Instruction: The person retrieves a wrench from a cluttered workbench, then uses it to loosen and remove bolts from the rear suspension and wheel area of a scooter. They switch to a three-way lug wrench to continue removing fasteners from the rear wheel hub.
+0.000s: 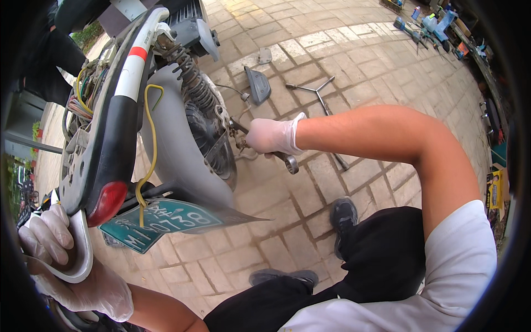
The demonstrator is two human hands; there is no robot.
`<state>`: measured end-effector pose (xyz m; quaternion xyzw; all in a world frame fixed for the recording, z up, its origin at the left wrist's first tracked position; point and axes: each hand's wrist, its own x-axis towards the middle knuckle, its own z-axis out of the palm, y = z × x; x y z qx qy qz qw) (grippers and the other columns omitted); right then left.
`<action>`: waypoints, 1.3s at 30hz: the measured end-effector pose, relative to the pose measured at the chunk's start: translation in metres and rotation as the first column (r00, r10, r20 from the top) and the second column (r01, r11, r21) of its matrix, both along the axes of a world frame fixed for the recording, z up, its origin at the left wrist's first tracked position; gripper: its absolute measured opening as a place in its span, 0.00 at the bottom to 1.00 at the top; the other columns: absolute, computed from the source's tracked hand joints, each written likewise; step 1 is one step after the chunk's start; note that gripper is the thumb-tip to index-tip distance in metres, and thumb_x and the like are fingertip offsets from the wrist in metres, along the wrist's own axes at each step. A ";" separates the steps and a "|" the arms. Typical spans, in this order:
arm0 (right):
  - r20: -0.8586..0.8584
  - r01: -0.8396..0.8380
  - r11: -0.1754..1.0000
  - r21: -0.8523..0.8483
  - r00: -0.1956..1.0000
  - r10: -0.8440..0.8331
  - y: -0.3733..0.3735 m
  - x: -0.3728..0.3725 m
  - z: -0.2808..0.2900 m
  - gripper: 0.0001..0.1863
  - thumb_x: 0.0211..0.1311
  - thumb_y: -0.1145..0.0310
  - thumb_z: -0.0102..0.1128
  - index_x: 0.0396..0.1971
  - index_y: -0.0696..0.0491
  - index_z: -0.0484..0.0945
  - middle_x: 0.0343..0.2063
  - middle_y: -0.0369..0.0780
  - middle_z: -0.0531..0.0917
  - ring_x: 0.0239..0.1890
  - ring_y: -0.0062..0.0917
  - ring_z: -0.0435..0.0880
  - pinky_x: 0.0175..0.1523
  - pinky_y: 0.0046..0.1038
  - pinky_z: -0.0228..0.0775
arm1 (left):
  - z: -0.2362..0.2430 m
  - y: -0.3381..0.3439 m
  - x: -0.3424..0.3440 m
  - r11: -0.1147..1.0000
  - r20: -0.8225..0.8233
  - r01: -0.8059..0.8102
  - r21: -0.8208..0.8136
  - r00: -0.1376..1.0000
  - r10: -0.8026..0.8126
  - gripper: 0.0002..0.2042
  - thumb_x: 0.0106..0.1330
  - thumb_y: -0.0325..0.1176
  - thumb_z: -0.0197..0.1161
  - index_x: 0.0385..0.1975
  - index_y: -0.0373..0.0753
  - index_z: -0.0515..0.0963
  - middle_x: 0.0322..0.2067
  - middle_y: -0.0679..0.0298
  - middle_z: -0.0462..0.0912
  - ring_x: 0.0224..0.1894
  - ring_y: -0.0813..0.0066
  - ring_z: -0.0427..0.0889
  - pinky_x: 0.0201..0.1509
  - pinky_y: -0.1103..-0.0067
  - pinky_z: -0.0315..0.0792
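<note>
A scooter with part of its bodywork off stands at my left, its rear end toward me. My left hand (102, 289), in a thin white glove, is wrapped round the pale metal grab rail (84, 255) at the tail, beside the red tail light (108, 203). My right hand (270, 135), gloved too, is closed round a wrench (291, 164) by the rear wheel (214, 146). The wrench's ring end sticks out below the hand; its other end reaches to the hub area, where its seat on a nut is hidden. Above the wheel is a coil-spring shock absorber (193, 74).
A yellow strap-like cord (153, 152) hangs down to the green number plate (166, 224). On the paving lie a Y-shaped socket wrench (317, 91), a dark cover (258, 84) and a small metal plate (265, 55). Tools (423, 33) lie far right. A person's dark-clothed leg (50, 61) shows far left.
</note>
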<state>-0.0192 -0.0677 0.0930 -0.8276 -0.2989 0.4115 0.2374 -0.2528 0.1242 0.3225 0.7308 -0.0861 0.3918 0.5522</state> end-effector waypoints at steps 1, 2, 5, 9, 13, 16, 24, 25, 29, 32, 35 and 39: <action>0.065 0.052 0.998 0.043 0.996 -0.055 -0.005 -0.009 -0.011 0.13 0.60 0.70 0.49 0.23 0.63 0.78 0.20 0.46 0.80 0.22 0.34 0.80 0.28 0.35 0.72 | 0.002 -0.003 -0.001 0.999 -0.047 0.023 0.036 0.999 -0.022 0.14 0.73 0.46 0.43 0.35 0.42 0.65 0.26 0.68 0.58 0.31 0.79 0.61 0.45 0.80 0.58; 0.129 0.100 0.991 0.089 0.985 -0.111 -0.011 -0.020 -0.022 0.13 0.59 0.70 0.52 0.24 0.63 0.80 0.21 0.49 0.81 0.27 0.38 0.83 0.33 0.37 0.74 | 0.004 -0.008 -0.001 0.995 -0.048 0.006 0.104 0.999 -0.001 0.14 0.73 0.46 0.44 0.35 0.41 0.66 0.26 0.68 0.59 0.32 0.79 0.62 0.47 0.79 0.60; 0.228 0.228 0.947 0.224 0.933 -0.278 -0.032 -0.051 -0.071 0.19 0.63 0.65 0.49 0.47 0.65 0.67 0.29 0.56 0.82 0.35 0.51 0.82 0.42 0.49 0.72 | 0.004 -0.024 -0.001 0.885 0.052 -0.435 -0.167 0.892 0.449 0.15 0.73 0.48 0.48 0.37 0.41 0.66 0.29 0.67 0.62 0.38 0.75 0.67 0.51 0.75 0.64; 0.300 0.113 0.970 0.216 0.938 -0.176 -0.033 -0.024 -0.155 0.19 0.64 0.65 0.50 0.53 0.56 0.66 0.32 0.52 0.82 0.34 0.50 0.82 0.40 0.50 0.71 | 0.007 -0.029 -0.007 0.916 -0.007 -0.354 -0.190 0.933 0.359 0.14 0.70 0.46 0.52 0.38 0.40 0.66 0.32 0.66 0.65 0.40 0.73 0.69 0.55 0.72 0.66; 0.663 -0.171 0.916 0.364 0.738 -0.126 -0.021 0.045 -0.209 0.18 0.61 0.68 0.53 0.51 0.51 0.71 0.37 0.43 0.83 0.40 0.39 0.82 0.44 0.39 0.69 | 0.014 -0.014 -0.015 0.977 -0.074 -0.096 -0.188 0.994 0.084 0.14 0.66 0.40 0.57 0.28 0.43 0.59 0.26 0.67 0.59 0.31 0.74 0.60 0.52 0.76 0.63; 0.657 -0.164 0.902 0.400 0.737 -0.158 -0.017 0.050 -0.218 0.18 0.57 0.67 0.58 0.49 0.50 0.74 0.36 0.40 0.82 0.42 0.34 0.81 0.45 0.37 0.68 | 0.012 -0.008 -0.019 0.975 -0.061 -0.137 -0.176 0.990 0.128 0.16 0.61 0.39 0.60 0.27 0.44 0.58 0.24 0.68 0.58 0.30 0.76 0.60 0.53 0.75 0.63; 0.722 -0.128 0.975 0.183 0.690 -0.045 -0.039 0.034 -0.174 0.10 0.57 0.62 0.59 0.29 0.54 0.72 0.25 0.44 0.81 0.31 0.39 0.82 0.36 0.39 0.70 | 0.011 -0.014 -0.018 0.963 -0.059 -0.221 -0.156 0.975 0.215 0.12 0.63 0.41 0.55 0.27 0.45 0.59 0.23 0.69 0.58 0.29 0.78 0.62 0.56 0.75 0.63; 0.684 -0.128 0.966 0.225 0.727 -0.063 -0.049 0.027 -0.163 0.11 0.58 0.62 0.58 0.29 0.54 0.72 0.23 0.45 0.81 0.29 0.40 0.82 0.34 0.40 0.70 | 0.011 -0.013 -0.020 0.966 -0.057 -0.218 -0.137 0.975 0.213 0.12 0.64 0.40 0.54 0.27 0.44 0.59 0.23 0.69 0.58 0.30 0.78 0.61 0.55 0.75 0.62; 0.451 -0.072 0.954 0.292 0.889 -0.072 -0.082 0.005 -0.099 0.13 0.63 0.63 0.54 0.28 0.58 0.73 0.19 0.48 0.79 0.23 0.41 0.82 0.29 0.41 0.72 | 0.015 -0.005 -0.026 0.978 -0.081 -0.174 -0.118 0.983 0.165 0.10 0.67 0.37 0.51 0.28 0.43 0.59 0.25 0.68 0.57 0.32 0.79 0.61 0.54 0.76 0.60; 0.102 0.030 0.963 0.267 0.993 -0.059 -0.085 0.010 -0.039 0.13 0.63 0.65 0.49 0.29 0.61 0.74 0.17 0.46 0.78 0.20 0.35 0.81 0.27 0.37 0.72 | 0.020 -0.002 -0.020 0.985 -0.176 0.080 -0.154 0.979 -0.107 0.08 0.70 0.36 0.48 0.32 0.40 0.62 0.29 0.66 0.61 0.36 0.77 0.64 0.57 0.75 0.59; -0.223 0.084 0.985 0.148 0.973 -0.050 -0.067 0.031 -0.001 0.16 0.61 0.65 0.45 0.30 0.63 0.75 0.17 0.40 0.78 0.18 0.26 0.78 0.25 0.30 0.70 | 0.018 -0.008 -0.006 0.972 -0.071 0.031 -0.233 0.996 -0.049 0.11 0.72 0.37 0.47 0.41 0.34 0.67 0.37 0.61 0.68 0.45 0.73 0.69 0.63 0.73 0.57; -0.182 0.062 0.997 0.041 0.982 -0.053 -0.034 0.043 0.020 0.15 0.58 0.65 0.48 0.30 0.64 0.75 0.17 0.41 0.78 0.18 0.26 0.77 0.24 0.30 0.69 | 0.003 -0.024 0.003 0.659 0.198 -0.619 -0.428 0.647 0.736 0.22 0.72 0.44 0.48 0.58 0.33 0.65 0.53 0.57 0.70 0.61 0.69 0.66 0.72 0.68 0.51</action>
